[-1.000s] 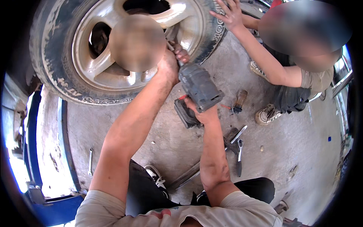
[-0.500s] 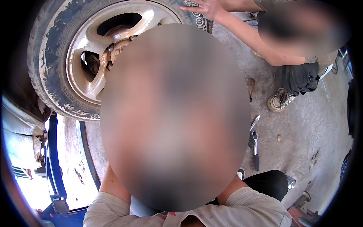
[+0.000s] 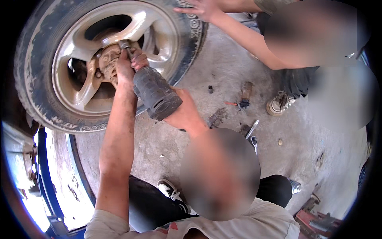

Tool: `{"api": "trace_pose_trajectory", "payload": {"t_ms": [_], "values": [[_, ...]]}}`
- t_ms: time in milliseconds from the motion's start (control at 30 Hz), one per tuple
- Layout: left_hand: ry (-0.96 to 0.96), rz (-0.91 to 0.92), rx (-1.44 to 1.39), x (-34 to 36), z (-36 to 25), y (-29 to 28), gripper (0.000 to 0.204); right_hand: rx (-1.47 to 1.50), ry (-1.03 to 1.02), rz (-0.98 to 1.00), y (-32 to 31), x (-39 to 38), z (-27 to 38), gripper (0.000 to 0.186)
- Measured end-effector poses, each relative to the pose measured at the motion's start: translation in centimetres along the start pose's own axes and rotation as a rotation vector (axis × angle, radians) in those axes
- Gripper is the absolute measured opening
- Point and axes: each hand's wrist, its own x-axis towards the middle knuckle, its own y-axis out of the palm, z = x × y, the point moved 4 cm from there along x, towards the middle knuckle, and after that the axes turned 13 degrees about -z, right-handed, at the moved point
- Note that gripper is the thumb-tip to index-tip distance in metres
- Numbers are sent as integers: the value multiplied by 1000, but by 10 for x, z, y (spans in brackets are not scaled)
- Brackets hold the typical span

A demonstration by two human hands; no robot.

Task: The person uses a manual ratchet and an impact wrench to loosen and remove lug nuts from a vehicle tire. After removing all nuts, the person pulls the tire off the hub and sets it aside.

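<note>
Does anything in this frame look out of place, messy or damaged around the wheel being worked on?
Mostly loose clutter: a wrench, a small socket and a brush-like tool lie scattered on the stained concrete floor. The hub looks rusty and dirty. The left hand and right hand grip the impact wrench normally.

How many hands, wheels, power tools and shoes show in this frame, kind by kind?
Hands: 3 (left hand by the hub, right hand gripping the tool, another person's hand on the tyre)
Wheels: 1 (dusty silver alloy wheel with black tyre)
Power tools: 1 (dark grey impact wrench)
Shoes: 2 (black-and-white sneaker, dirty white sneaker)
Total: 7
</note>
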Motion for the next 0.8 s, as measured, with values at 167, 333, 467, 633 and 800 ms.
{"api": "trace_pose_trajectory", "payload": {"t_ms": [167,333,467,633,800], "values": [[67,134,67,14,10,8,43,-307,-47,-64,-16,9,22,34],[-47,-25,-107,-13,17,24,49,-470,-597,-22,11,9,8,30],[-72,45,-72,-15,11,23,47,-351,-575,-129,22,-2,-2,32],[81,-183,-17,-18,14,21,39,-426,-486,-54,16,2,-25,36],[60,-182,16,-19,17,27,53,-308,-462,-96,14,3,-20,35]]}}
